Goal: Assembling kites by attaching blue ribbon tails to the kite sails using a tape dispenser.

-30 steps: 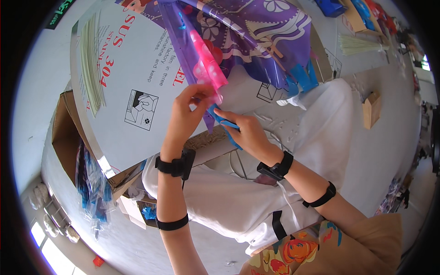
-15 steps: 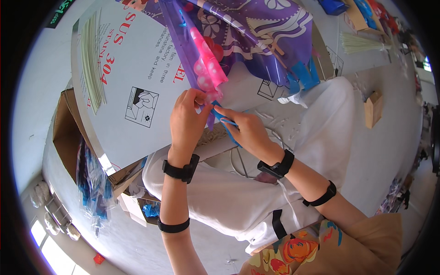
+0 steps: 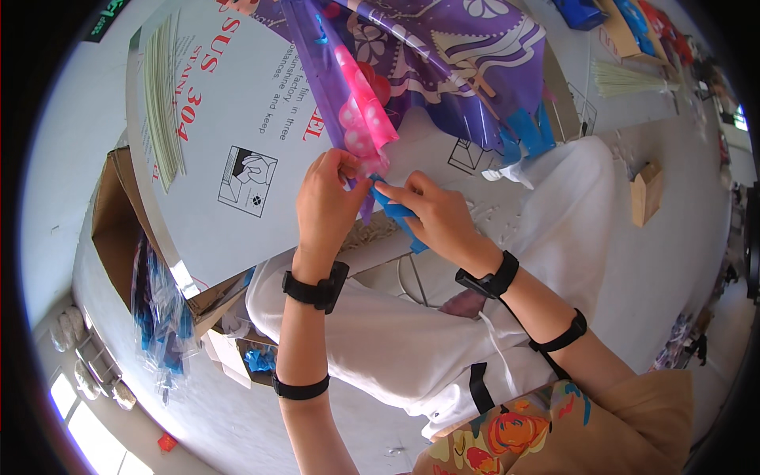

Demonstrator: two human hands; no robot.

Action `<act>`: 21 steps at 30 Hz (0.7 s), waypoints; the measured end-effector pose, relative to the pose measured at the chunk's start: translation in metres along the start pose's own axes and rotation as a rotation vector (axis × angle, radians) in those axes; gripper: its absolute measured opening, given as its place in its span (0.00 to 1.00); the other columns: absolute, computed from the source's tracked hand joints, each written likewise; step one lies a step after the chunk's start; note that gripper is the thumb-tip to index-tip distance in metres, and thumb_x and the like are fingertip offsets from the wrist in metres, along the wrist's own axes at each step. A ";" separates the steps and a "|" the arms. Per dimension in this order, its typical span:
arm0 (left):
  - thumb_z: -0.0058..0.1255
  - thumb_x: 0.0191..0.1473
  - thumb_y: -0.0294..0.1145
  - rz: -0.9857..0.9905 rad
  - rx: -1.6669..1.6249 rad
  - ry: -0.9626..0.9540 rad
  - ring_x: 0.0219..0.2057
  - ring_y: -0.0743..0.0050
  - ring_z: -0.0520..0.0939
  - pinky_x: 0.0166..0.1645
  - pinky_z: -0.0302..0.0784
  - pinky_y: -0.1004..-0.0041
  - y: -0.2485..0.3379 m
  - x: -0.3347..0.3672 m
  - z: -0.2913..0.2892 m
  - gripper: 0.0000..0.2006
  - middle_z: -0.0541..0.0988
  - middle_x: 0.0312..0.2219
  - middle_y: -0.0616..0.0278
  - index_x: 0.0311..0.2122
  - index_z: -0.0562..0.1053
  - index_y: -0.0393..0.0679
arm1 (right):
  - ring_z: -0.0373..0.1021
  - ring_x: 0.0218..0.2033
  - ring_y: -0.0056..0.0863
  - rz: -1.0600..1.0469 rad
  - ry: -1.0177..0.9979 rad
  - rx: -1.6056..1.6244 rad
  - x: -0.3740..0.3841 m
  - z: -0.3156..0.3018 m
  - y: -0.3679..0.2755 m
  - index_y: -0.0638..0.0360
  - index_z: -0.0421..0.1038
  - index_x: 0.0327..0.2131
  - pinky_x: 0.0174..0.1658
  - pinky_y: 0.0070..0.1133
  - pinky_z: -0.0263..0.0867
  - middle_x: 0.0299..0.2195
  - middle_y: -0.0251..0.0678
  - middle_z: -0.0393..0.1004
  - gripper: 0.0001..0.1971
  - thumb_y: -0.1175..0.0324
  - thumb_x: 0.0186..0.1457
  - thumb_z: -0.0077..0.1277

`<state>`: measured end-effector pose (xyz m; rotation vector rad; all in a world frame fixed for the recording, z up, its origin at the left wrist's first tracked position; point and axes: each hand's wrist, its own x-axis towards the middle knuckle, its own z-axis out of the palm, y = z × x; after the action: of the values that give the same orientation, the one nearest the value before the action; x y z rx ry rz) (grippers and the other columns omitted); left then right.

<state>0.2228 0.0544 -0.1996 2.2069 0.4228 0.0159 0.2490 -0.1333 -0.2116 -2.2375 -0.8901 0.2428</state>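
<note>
A shiny purple printed plastic sheet (image 3: 467,47) with white patterns lies over the far part of the board, and a pink dotted part (image 3: 369,111) narrows toward my hands. My left hand (image 3: 326,198) is closed, thumb and fingers pinching the gathered end of this sheet. Close beside it, my right hand (image 3: 439,218) grips a blue plastic strip (image 3: 393,207) with thumb and forefinger. The strip's upper end meets the gathered purple end at my left fingertips; its lower end hangs below my right hand. My fingers partly hide where the two meet.
Pale thin sticks (image 3: 162,103) lie on the left of the white printed board (image 3: 206,237); another bundle (image 3: 633,77) lies at far right. An open cardboard box (image 3: 119,214) and blue plastic pieces (image 3: 162,309) are at left. A small carton (image 3: 646,194) stands right of my knee.
My right hand has shifted slightly right, and the blue strip now shows broader below its fingers. My left hand keeps its pinch on the gathered sheet.
</note>
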 end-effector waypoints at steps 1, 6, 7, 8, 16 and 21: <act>0.61 0.41 0.23 0.000 -0.008 0.002 0.30 0.68 0.76 0.36 0.72 0.71 -0.001 0.000 0.000 0.12 0.76 0.28 0.62 0.33 0.72 0.39 | 0.68 0.23 0.32 -0.007 0.006 -0.009 0.000 0.001 0.001 0.42 0.73 0.49 0.24 0.28 0.64 0.28 0.30 0.64 0.25 0.77 0.46 0.57; 0.61 0.41 0.23 0.008 -0.029 -0.003 0.29 0.69 0.75 0.35 0.72 0.71 -0.005 0.001 0.000 0.13 0.76 0.27 0.62 0.34 0.72 0.39 | 0.68 0.23 0.31 -0.024 0.027 -0.032 0.000 0.003 0.000 0.43 0.73 0.49 0.24 0.27 0.64 0.27 0.31 0.65 0.24 0.77 0.47 0.57; 0.60 0.44 0.24 0.011 -0.080 -0.010 0.28 0.74 0.74 0.35 0.72 0.74 -0.007 0.001 -0.002 0.11 0.77 0.27 0.64 0.35 0.73 0.39 | 0.68 0.23 0.31 -0.021 0.021 -0.048 0.000 0.004 -0.001 0.43 0.73 0.49 0.24 0.27 0.65 0.27 0.31 0.65 0.24 0.76 0.47 0.57; 0.59 0.47 0.24 0.015 -0.132 -0.018 0.27 0.79 0.74 0.35 0.71 0.77 -0.007 0.002 -0.004 0.10 0.78 0.26 0.66 0.37 0.74 0.38 | 0.68 0.23 0.31 -0.016 0.015 -0.066 0.001 0.003 -0.002 0.44 0.73 0.49 0.23 0.27 0.65 0.27 0.30 0.65 0.23 0.76 0.47 0.57; 0.51 0.57 0.23 -0.111 -0.263 0.040 0.30 0.87 0.74 0.36 0.69 0.82 0.010 -0.008 -0.045 0.08 0.79 0.28 0.68 0.42 0.77 0.39 | 0.68 0.23 0.29 -0.014 -0.003 -0.066 0.000 0.003 0.000 0.45 0.73 0.50 0.23 0.26 0.65 0.28 0.30 0.65 0.23 0.75 0.48 0.56; 0.55 0.54 0.22 -0.178 -0.200 -0.004 0.28 0.88 0.75 0.35 0.69 0.83 0.023 -0.016 -0.060 0.09 0.79 0.26 0.67 0.42 0.78 0.36 | 0.68 0.23 0.29 -0.013 -0.012 -0.066 0.000 0.004 0.001 0.44 0.72 0.50 0.23 0.26 0.65 0.28 0.30 0.65 0.23 0.74 0.48 0.56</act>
<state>0.2052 0.0825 -0.1424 1.9664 0.5881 -0.0403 0.2479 -0.1321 -0.2151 -2.2922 -0.9312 0.2248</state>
